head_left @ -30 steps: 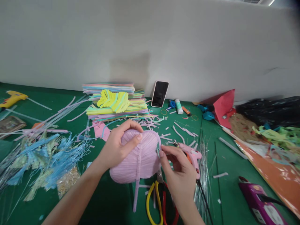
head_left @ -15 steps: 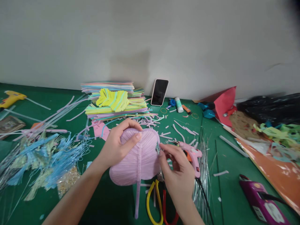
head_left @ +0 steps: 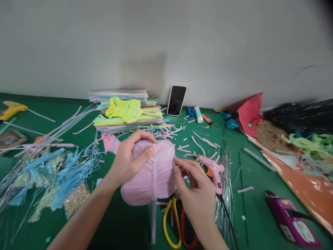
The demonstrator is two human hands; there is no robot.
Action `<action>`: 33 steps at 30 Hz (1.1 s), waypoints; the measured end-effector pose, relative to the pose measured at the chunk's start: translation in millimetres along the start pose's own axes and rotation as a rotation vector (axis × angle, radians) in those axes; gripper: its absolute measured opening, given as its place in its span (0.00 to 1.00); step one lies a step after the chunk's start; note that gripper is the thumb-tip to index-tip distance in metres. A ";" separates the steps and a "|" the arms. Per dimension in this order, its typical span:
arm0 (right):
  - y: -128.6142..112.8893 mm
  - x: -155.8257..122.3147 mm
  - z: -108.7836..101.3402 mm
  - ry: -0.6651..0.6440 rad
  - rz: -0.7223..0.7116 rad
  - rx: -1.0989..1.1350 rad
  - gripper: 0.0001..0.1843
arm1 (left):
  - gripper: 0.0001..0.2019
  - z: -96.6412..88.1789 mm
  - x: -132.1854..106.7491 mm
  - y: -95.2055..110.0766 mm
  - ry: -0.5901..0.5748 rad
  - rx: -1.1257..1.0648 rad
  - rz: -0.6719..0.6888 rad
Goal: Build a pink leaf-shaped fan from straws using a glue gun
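A lilac butterfly-like shape made of pipe cleaners point(head_left: 165, 173) hangs over the green table, its central stem point(head_left: 153, 222) pointing down toward me. My left hand point(head_left: 127, 156) grips it at the top left, thumb on the front and fingers behind. At its right edge, my right hand point(head_left: 196, 184) pinches the rim between thumb and forefinger. Below that hand lie scissors with one yellow handle point(head_left: 165, 225) and one red handle; their blades are mostly hidden. A pink glue gun point(head_left: 214, 170) rests just right of my right hand.
Bundles of pipe cleaners point(head_left: 117, 93) with a yellow striped piece point(head_left: 123, 109) on top lie at the back. A phone point(head_left: 177, 100) leans on the wall. Blue fringe point(head_left: 62, 173) fills the left, a purple device point(head_left: 292, 220) the right. Lilac scraps are scattered between.
My right fingertips have moved slightly left, against the lilac shape's edge; a small gap between strand and edge there has closed. My left hand keeps its hold.
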State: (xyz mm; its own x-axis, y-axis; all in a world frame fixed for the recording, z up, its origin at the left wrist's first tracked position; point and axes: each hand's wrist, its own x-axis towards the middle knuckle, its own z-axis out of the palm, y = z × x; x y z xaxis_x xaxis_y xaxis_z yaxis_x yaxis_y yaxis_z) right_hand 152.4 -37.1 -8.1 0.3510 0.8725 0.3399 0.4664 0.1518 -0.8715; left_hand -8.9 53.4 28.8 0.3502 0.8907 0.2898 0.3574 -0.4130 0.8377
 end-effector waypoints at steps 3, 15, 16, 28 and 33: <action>-1.0 1.0 -0.4 -0.016 -0.003 -0.010 0.13 | 0.04 0.3 1.1 -0.6 0.007 -0.015 -0.007; 3.6 -3.1 -2.3 -0.028 0.101 0.103 0.11 | 0.04 0.8 3.2 -7.5 0.025 -0.052 -0.010; 3.1 -2.6 -2.5 -0.032 0.094 0.102 0.10 | 0.04 1.0 3.1 -7.7 0.027 -0.057 -0.008; 5.9 -1.2 -4.4 -0.091 0.056 0.066 0.12 | 0.03 1.3 3.9 -8.6 0.025 -0.087 -0.004; 6.8 0.5 -4.7 -0.113 0.041 0.090 0.12 | 0.03 0.8 3.5 -9.0 0.025 -0.092 -0.013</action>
State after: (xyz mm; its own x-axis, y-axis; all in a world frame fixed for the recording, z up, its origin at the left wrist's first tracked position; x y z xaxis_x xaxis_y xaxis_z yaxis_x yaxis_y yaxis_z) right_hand 159.5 -37.8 -12.1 0.2725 0.9246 0.2662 0.3771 0.1519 -0.9136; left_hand -10.2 60.0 21.9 0.3236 0.9007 0.2897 0.2800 -0.3836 0.8800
